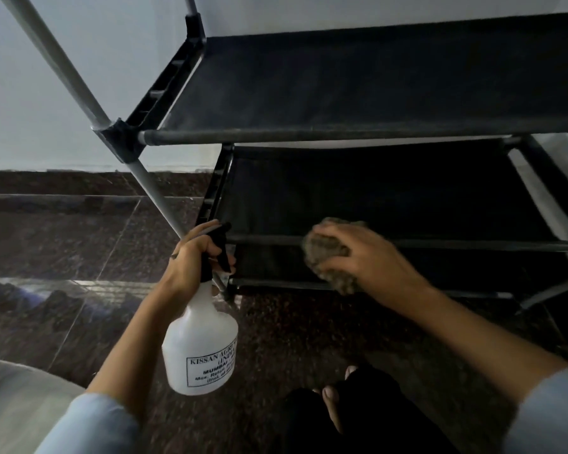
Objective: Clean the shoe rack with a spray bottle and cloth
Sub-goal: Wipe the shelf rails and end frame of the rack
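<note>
Dark floor [309, 322] fronts rack [341, 136] — right hand [368, 253] presses cloth [325, 250] on rail.

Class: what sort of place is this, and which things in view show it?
Probably a home hallway or entrance: a black fabric-shelved shoe rack with grey metal poles stands against a plain pale wall on a dark speckled polished stone floor.

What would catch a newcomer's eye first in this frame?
Probably the white spray bottle at lower centre, gripped at its black trigger head by the left hand. Next, the right hand pressing a bunched brownish cloth against a front bar of the lower tiers of the shoe rack, whose dark fabric shelves fill the upper right.
</note>
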The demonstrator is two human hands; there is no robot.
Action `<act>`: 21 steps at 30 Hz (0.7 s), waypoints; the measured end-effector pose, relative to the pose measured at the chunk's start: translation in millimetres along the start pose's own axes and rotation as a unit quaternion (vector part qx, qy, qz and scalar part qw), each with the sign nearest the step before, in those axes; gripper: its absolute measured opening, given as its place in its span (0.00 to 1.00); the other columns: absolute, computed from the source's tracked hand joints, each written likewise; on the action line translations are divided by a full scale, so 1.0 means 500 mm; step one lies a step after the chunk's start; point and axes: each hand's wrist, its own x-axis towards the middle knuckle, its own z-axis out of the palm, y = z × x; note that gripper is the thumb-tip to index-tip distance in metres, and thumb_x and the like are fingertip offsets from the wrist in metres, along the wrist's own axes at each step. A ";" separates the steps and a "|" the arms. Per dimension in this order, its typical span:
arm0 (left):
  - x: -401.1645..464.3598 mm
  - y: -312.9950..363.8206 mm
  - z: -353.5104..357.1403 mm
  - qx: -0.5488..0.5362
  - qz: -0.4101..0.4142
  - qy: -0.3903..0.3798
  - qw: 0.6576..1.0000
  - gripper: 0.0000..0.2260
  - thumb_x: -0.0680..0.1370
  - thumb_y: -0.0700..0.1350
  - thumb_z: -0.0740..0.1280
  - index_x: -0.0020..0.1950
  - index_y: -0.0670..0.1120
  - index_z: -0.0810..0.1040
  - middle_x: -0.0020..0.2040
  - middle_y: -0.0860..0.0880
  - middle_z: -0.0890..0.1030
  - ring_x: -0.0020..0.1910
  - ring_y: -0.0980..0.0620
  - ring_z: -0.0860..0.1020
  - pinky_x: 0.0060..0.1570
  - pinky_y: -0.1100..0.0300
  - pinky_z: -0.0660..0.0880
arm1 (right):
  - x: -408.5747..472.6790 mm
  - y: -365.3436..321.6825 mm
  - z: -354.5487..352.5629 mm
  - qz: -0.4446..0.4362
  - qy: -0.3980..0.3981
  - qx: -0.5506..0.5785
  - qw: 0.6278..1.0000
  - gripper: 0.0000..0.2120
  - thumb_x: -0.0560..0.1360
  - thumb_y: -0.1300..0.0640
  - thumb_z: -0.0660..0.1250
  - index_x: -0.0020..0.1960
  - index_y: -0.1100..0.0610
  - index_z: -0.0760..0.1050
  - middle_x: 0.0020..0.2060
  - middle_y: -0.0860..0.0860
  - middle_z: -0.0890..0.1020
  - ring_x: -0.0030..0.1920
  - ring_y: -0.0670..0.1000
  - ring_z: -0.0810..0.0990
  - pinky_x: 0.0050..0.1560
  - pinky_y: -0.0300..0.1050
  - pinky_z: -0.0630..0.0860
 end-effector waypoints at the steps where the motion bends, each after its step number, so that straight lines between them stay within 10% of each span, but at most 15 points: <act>1: -0.001 0.001 0.001 0.001 -0.005 -0.001 1.000 0.21 0.74 0.36 0.53 0.63 0.50 0.73 0.37 0.39 0.80 0.32 0.49 0.79 0.24 0.64 0.71 | -0.029 0.020 -0.026 0.025 -0.023 -0.009 0.999 0.17 0.72 0.51 0.65 0.60 0.51 0.78 0.65 0.51 0.75 0.66 0.50 0.71 0.68 0.30 0.54; 5: -0.004 0.009 -0.005 -0.008 -0.035 -0.001 0.999 0.15 0.73 0.39 0.54 0.50 0.46 0.79 0.36 0.40 0.81 0.36 0.45 0.79 0.25 0.61 0.70 | -0.078 0.048 -0.045 0.017 -0.046 -0.055 0.997 0.11 0.65 0.58 0.68 0.45 0.50 0.83 0.61 0.56 0.78 0.60 0.63 0.77 0.59 0.61 0.70; 10: 0.003 0.014 -0.010 0.007 -0.055 -0.027 0.998 0.16 0.72 0.40 0.53 0.51 0.43 0.79 0.38 0.39 0.81 0.31 0.49 0.79 0.22 0.64 0.68 | 0.020 -0.040 0.002 -0.021 0.024 -0.015 0.999 0.12 0.69 0.51 0.61 0.42 0.49 0.84 0.56 0.53 0.82 0.55 0.59 0.80 0.45 0.55 0.79; 21: 0.028 0.011 -0.054 0.016 -0.080 -0.026 0.996 0.22 0.63 0.45 0.57 0.53 0.45 0.79 0.35 0.40 0.80 0.36 0.44 0.76 0.24 0.60 0.68 | 0.184 -0.154 0.105 -0.138 0.054 -0.028 0.989 0.06 0.68 0.62 0.70 0.44 0.57 0.84 0.53 0.52 0.82 0.54 0.55 0.80 0.48 0.49 0.79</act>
